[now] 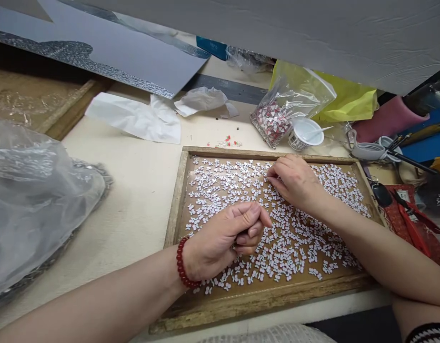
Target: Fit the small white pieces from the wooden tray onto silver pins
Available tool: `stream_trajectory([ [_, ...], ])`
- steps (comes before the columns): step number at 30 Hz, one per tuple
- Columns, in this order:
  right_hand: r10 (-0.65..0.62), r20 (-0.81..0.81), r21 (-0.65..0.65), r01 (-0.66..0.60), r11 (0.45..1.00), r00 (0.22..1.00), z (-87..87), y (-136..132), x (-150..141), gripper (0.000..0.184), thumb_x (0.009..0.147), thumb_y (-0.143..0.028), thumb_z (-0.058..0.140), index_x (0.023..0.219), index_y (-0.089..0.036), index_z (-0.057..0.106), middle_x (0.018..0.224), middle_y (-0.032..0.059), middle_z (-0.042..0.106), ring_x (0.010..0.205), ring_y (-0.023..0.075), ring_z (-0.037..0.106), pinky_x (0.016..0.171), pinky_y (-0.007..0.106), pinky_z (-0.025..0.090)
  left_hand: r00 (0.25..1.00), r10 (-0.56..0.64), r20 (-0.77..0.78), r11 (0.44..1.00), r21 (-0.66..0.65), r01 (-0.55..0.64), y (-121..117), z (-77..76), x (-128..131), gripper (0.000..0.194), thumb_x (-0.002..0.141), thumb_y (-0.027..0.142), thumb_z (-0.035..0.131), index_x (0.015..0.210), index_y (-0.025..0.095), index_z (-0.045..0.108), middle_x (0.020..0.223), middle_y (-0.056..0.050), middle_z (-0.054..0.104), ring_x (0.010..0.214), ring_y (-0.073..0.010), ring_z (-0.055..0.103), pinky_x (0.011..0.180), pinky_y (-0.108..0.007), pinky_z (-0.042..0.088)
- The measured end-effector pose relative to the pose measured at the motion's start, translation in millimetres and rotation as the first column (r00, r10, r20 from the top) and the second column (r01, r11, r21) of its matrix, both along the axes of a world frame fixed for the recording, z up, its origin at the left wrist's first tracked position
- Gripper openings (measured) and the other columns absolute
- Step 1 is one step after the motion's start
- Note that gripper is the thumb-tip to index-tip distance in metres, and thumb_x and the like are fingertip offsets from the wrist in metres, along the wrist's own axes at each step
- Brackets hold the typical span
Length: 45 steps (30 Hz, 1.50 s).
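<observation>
Observe left hand over the near-middle of a shallow rectangular wooden-framed tray, with thumb laid against curled index finger and other fingers folded in; cannot tell if gripping anything. At its wrist, note dark red beaded bracelet. Observe right hand farther back over the tray, palm down, with thumb and index together at the tips; cannot tell whether clamped on a piece. Below and around both sets of fingers, find many small, pale, two-lobed pieces scattered across the brown tray floor. Beyond right fingers, outside the tray's far edge, log clear plastic bag of red-and-white pieces just beside small white plastic cup. Beyond left fingers, farther left, log crumpled white paper on pale tabletop.
</observation>
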State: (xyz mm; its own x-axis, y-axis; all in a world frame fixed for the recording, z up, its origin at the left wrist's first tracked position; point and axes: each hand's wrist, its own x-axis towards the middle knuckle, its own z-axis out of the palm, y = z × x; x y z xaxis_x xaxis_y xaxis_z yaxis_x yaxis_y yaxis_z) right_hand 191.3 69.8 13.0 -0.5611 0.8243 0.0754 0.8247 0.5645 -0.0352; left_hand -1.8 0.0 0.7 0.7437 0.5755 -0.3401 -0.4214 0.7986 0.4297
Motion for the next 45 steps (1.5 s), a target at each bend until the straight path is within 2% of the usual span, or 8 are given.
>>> stream_trajectory([
  [11, 0.054, -0.035, 0.056, -0.052, 0.997, 0.998, -3.7, 0.8, 0.4, 0.013, 0.086, -0.018, 0.049, 0.076, -0.018, 0.058, 0.08, 0.0069, 0.064, 0.081, 0.0201, 0.052, 0.073, 0.035, 0.038, 1.0, -0.017, 0.009, 0.999, -0.028, 0.017, 0.0, 0.6, 0.4, 0.011, 0.089, 0.022, 0.055, 0.093, 0.015, 0.062, 0.07, 0.003, 0.046, 0.047, -0.0011, 0.027, 0.045, -0.016, 0.018],
  [21, 0.065, -0.007, 0.069, -0.065, 0.996, 0.998, -1.2, -1.1, -0.8, 0.013, 0.087, -0.019, 0.05, 0.076, -0.017, 0.058, 0.079, 0.0056, 0.063, 0.082, 0.0198, 0.051, 0.072, 0.034, 0.036, 1.0, -0.026, -0.015, 1.0, -0.012, 0.026, 0.0, 1.4, 0.2, 0.02, 0.088, 0.03, 0.057, 0.075, 0.014, 0.055, 0.059, 0.005, 0.045, 0.045, -0.0026, 0.023, 0.044, -0.017, 0.015],
  [28, 0.061, -0.028, 0.066, -0.059, 0.996, 0.998, -3.8, 1.0, 1.1, 0.011, 0.086, -0.019, 0.053, 0.077, -0.018, 0.058, 0.079, 0.0054, 0.063, 0.082, 0.0197, 0.052, 0.073, 0.034, 0.036, 1.0, -0.016, -0.019, 1.0, 0.001, 0.016, 0.3, -0.6, 0.3, 0.021, 0.09, 0.028, 0.054, 0.077, 0.012, 0.06, 0.06, 0.004, 0.045, 0.045, -0.0023, 0.026, 0.044, -0.018, 0.017],
  [32, 0.065, -0.112, 0.076, -0.056, 0.996, 0.992, 6.9, -5.8, 2.2, 0.008, 0.086, -0.019, 0.054, 0.081, -0.017, 0.06, 0.081, 0.0062, 0.064, 0.082, 0.02, 0.054, 0.074, 0.036, 0.04, 0.999, 0.041, 0.023, 0.997, -0.071, -0.039, 0.7, 0.5, 1.2, 0.021, 0.092, 0.024, 0.049, 0.079, 0.012, 0.06, 0.062, 0.002, 0.045, 0.046, -0.0026, 0.03, 0.043, -0.016, 0.022],
  [36, 0.199, -0.348, 0.226, -0.124, 0.966, 0.916, 29.6, -36.3, -7.5, 0.007, 0.084, -0.016, 0.056, 0.089, -0.019, 0.059, 0.084, 0.0059, 0.066, 0.081, 0.0179, 0.055, 0.072, 0.035, 0.045, 0.988, 0.149, 0.045, 0.976, -0.168, -0.139, 2.1, 1.8, 1.6, 0.023, 0.092, 0.022, 0.047, 0.076, 0.012, 0.06, 0.068, -0.001, 0.05, 0.052, -0.0047, 0.042, 0.048, -0.015, 0.037],
  [40, 0.374, -0.165, 0.33, -0.306, 0.893, 0.913, 39.2, -69.2, -26.4, 0.02, 0.082, -0.023, 0.061, 0.101, -0.017, 0.062, 0.107, 0.0093, 0.066, 0.097, 0.022, 0.054, 0.084, 0.041, 0.045, 0.971, 0.238, -0.027, 0.925, -0.298, -0.235, 4.5, 2.7, 0.6, 0.022, 0.092, 0.021, 0.047, 0.081, 0.013, 0.064, 0.079, -0.003, 0.057, 0.064, -0.0076, 0.053, 0.057, -0.016, 0.048],
  [42, 0.354, -0.061, 0.311, -0.319, 0.895, 0.933, 35.7, -75.4, -34.0, 0.022, 0.083, -0.021, 0.058, 0.103, -0.015, 0.062, 0.119, 0.0099, 0.062, 0.107, 0.0235, 0.05, 0.094, 0.043, 0.04, 0.964, 0.264, -0.034, 0.906, -0.333, -0.26, 5.1, 2.0, 0.3, 0.02, 0.091, 0.017, 0.048, 0.085, 0.014, 0.067, 0.083, -0.003, 0.058, 0.064, -0.0062, 0.053, 0.055, -0.013, 0.047],
  [45, 0.314, -0.055, 0.264, -0.289, 0.92, 0.948, 28.3, -72.6, -39.0, 0.013, 0.085, -0.015, 0.053, 0.092, -0.016, 0.064, 0.115, 0.0081, 0.063, 0.106, 0.0216, 0.052, 0.096, 0.041, 0.038, 0.955, 0.296, 0.0, 0.914, -0.289, -0.284, 4.5, -1.4, 0.6, 0.02, 0.087, 0.01, 0.05, 0.087, 0.014, 0.069, 0.087, -0.001, 0.059, 0.067, -0.0046, 0.054, 0.055, -0.01, 0.047],
])
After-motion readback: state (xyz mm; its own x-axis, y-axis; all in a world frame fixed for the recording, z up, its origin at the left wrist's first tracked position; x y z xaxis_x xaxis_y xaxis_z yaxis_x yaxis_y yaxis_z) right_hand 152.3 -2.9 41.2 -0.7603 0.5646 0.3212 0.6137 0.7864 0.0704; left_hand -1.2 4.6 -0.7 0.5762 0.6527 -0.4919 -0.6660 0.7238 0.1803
